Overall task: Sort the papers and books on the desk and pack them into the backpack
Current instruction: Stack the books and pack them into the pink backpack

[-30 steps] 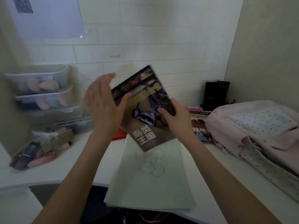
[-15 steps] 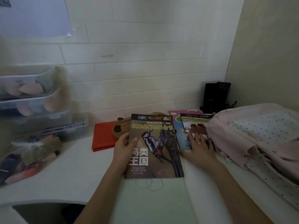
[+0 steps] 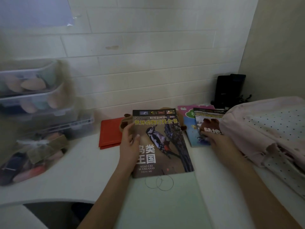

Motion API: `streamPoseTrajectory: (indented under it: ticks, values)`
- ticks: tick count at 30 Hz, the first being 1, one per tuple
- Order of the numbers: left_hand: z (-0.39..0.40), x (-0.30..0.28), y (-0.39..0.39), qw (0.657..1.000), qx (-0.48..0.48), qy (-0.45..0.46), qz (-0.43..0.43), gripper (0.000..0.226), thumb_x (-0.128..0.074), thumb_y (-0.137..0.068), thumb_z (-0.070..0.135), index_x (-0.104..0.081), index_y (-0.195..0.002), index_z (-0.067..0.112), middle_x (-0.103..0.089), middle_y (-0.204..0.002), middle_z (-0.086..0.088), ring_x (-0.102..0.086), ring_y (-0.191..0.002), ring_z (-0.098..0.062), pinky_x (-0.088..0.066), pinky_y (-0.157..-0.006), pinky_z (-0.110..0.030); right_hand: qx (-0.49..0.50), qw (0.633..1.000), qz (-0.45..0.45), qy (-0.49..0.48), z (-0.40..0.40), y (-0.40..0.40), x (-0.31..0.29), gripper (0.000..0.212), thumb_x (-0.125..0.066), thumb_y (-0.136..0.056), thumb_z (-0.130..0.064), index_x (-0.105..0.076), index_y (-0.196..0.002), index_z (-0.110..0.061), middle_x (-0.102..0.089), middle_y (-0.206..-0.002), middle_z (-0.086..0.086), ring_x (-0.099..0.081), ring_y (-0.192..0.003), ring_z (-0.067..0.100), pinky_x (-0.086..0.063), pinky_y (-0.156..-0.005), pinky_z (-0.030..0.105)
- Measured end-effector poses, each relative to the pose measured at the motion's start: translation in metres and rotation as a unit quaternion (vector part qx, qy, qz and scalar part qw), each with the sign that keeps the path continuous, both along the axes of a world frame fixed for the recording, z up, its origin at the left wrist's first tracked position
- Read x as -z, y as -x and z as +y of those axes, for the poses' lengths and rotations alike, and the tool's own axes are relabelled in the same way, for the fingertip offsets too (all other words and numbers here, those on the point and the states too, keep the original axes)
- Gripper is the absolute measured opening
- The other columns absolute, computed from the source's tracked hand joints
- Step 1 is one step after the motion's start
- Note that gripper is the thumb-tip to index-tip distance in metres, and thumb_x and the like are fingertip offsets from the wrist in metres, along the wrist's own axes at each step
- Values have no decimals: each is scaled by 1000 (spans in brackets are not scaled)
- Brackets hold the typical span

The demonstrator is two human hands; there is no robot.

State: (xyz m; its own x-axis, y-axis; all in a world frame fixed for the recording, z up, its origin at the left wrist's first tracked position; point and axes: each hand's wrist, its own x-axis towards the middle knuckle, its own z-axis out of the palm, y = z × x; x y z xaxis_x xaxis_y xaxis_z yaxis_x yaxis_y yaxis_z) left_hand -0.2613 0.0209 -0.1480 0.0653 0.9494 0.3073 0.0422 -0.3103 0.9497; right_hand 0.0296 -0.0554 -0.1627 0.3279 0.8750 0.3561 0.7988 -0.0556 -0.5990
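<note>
A bird book with a woodpecker on its cover lies flat on the white desk, its near edge over a stack of pale green papers. My left hand grips the book's left edge, thumb on the cover. My right hand rests with straight fingers on a dark-covered book, which lies on a blue and pink book. A pink polka-dot backpack lies at the right, touching those books.
A red folder and a brown object lie behind the bird book. Stacked clear plastic drawers and a clear bag of small items fill the left. A black device stands in the back corner.
The bird book came down from mid-air and now lies flat on the green papers. My right hand left it and moved right onto the dark-covered book beside the backpack.
</note>
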Motion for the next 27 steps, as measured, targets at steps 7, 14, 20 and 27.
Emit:
streamPoseTrajectory:
  ticks: [7,14,20,27]
  values:
    - [3,-2,2,999,-17,33,-7,27,-46,-95,5,-64,-107,22,-64,-115,-2,-65,-92,-15,-54,-73,-24,75,937,-127,-318,-9,92,-45,23,-48,-89,-6,-69,-100,-6,-68,-72,11,-51,-54,16,-36,-53,22]
    - [-7,-16,-9,965,80,219,-117,45,-48,-95,37,-58,-120,1,-70,-99,-17,-70,-81,-27,-57,-69,-34,-278,884,-342,-154,-3,182,2,37,-49,-82,-13,-67,-115,-14,-71,-108,5,-69,-94,18,-56,-63,25]
    - [6,-3,4,992,54,65,-92,66,-65,-86,5,-37,-139,32,-48,-139,6,-57,-115,-7,-53,-89,-31,-176,966,-49,-184,-1,146,-30,47,-48,-92,-38,-44,-136,-23,-48,-140,0,-41,-129,9,-32,-109,25]
    - [-6,-30,8,960,122,136,-210,23,-63,-83,2,-57,-103,11,-75,-77,-7,-71,-63,-18,-59,-59,-30,-107,900,401,-132,-1,108,-59,69,-74,-78,-26,-40,-137,-22,-54,-134,0,-55,-119,16,-47,-101,43]
